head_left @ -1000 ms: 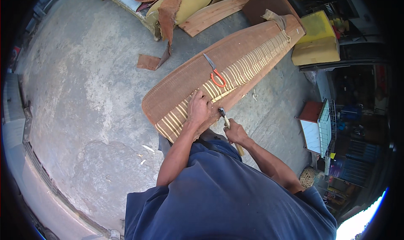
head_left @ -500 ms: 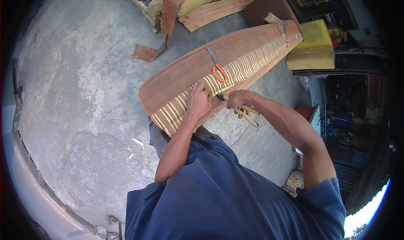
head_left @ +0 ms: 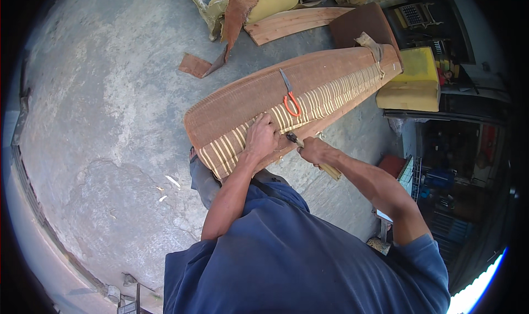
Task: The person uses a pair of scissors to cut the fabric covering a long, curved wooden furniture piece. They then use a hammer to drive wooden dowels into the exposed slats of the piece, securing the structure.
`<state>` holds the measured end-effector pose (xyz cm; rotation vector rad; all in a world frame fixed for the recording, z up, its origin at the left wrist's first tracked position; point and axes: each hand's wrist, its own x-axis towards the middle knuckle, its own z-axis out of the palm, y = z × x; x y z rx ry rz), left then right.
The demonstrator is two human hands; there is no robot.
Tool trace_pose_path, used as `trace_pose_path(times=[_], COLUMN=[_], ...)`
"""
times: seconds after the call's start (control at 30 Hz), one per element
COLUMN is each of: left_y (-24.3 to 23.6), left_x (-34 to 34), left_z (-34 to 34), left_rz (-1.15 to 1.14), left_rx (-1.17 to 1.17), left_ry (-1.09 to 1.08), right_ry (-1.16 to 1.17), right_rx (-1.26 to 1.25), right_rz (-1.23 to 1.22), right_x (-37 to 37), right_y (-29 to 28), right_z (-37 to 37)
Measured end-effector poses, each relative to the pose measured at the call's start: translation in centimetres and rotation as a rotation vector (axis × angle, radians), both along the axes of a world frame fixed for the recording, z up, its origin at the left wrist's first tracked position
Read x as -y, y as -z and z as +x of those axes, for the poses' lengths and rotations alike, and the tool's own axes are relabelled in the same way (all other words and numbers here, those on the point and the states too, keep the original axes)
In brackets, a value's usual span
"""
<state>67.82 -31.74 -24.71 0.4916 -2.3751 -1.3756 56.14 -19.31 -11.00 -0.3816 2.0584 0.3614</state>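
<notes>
A long upholstered panel (head_left: 242, 99) with brown fabric lies slanting in front of me. Striped brown-and-cream fabric (head_left: 330, 96) runs along its near side. My left hand (head_left: 262, 136) is closed at the near edge of the striped fabric, fingers bent over it. In my right hand (head_left: 316, 151) is a pair of pincers (head_left: 330, 171) with tan handles, gripped in closed fingers. Their dark head (head_left: 292, 137) is at the panel's near wooden edge, just right of my left hand. Scissors (head_left: 292, 103) with orange handles rest on the panel beyond my hands.
Beyond the panel lie a wooden board (head_left: 297, 22), a brown cushion (head_left: 361, 26) and a hanging brown fabric strip (head_left: 238, 19). A yellow-and-tan foam seat (head_left: 409, 91) stands near its far right end. Small white scraps (head_left: 172, 181) lie on the concrete floor (head_left: 110, 121) to the left.
The pincers' handles, spread apart before, have come together in my right hand. The whole view has shifted slightly. My left hand stays on the striped fabric.
</notes>
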Motion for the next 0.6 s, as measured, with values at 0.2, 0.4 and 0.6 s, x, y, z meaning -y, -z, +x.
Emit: trace_pose_path(times=[0.2,0.4,0.6], left_y=[0.4,-0.2,-0.2], left_x=[0.1,-0.1,-0.2], left_z=[-0.1,-0.5,0.0], left_rz=[-0.017,-0.003,-0.001], left_rx=[-0.015,0.0,0.027], left_ry=[-0.01,0.018,0.023], right_ry=[0.222,-0.466,-0.838], right_rx=[0.047,-0.156,-0.526], right_rz=[-0.077,0.07,0.475], right_x=[-5.7,-5.1,1.7], right_y=[-0.7,0.7,2.3], right_z=[3.4,-1.5,2.1])
